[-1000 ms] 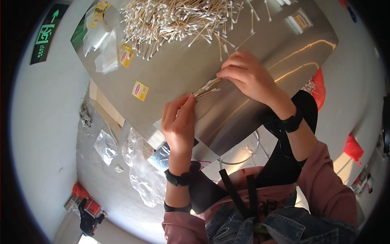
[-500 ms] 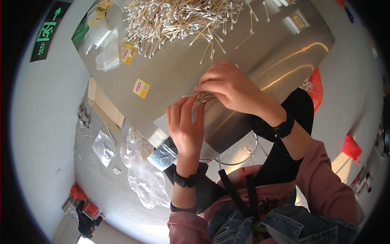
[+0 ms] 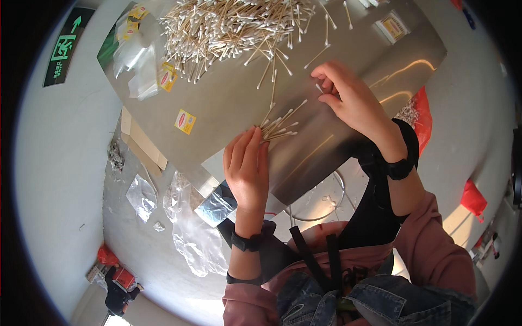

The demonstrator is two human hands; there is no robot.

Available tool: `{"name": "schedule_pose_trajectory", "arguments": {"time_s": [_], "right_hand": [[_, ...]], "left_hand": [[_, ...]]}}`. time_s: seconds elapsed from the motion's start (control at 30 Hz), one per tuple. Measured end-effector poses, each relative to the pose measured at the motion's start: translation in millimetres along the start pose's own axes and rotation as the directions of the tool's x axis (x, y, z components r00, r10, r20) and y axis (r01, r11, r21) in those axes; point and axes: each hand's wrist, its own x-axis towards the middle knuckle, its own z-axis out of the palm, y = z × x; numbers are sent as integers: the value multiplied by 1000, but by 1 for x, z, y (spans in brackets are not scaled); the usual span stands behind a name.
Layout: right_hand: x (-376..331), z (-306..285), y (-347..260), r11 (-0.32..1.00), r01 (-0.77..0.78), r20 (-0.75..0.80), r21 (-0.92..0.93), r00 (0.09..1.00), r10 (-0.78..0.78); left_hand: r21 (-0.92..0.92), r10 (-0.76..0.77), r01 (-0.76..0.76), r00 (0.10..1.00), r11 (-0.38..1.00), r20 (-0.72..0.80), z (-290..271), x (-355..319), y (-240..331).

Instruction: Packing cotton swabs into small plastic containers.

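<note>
**Left hand grips swab bundle, right hand picks at bench**

Far left of your fingers: clear plastic bags (image 3: pixel 136 70) and a yellow label sticker (image 3: pixel 185 120) on the steel bench (image 3: pixel 228 108). Your left hand (image 3: pixel 247 168) has its fingers (image 3: pixel 253 149) closed around a small bundle of cotton swabs (image 3: pixel 280 127), tips fanning out up and right of them. Above the bundle, the big swab pile (image 3: pixel 228 27). Your right hand (image 3: pixel 353 100) sits right of the bundle, apart from it, fingers (image 3: pixel 329 98) curled, pinching at one loose swab (image 3: pixel 319 87); grip unclear.
</note>
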Motion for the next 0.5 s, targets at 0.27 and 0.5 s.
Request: {"name": "schedule_pose_trajectory", "arguments": {"time_s": [0.27, 0.5], "right_hand": [[14, 38, 3, 936, 334, 51, -107, 942, -331], [-6, 53, -23, 950, 268, 209, 158, 932, -298]], "left_hand": [[-20, 111, -110, 993, 994, 36, 0, -6, 1], [59, -69, 70, 997, 996, -20, 8, -19, 19]]}}
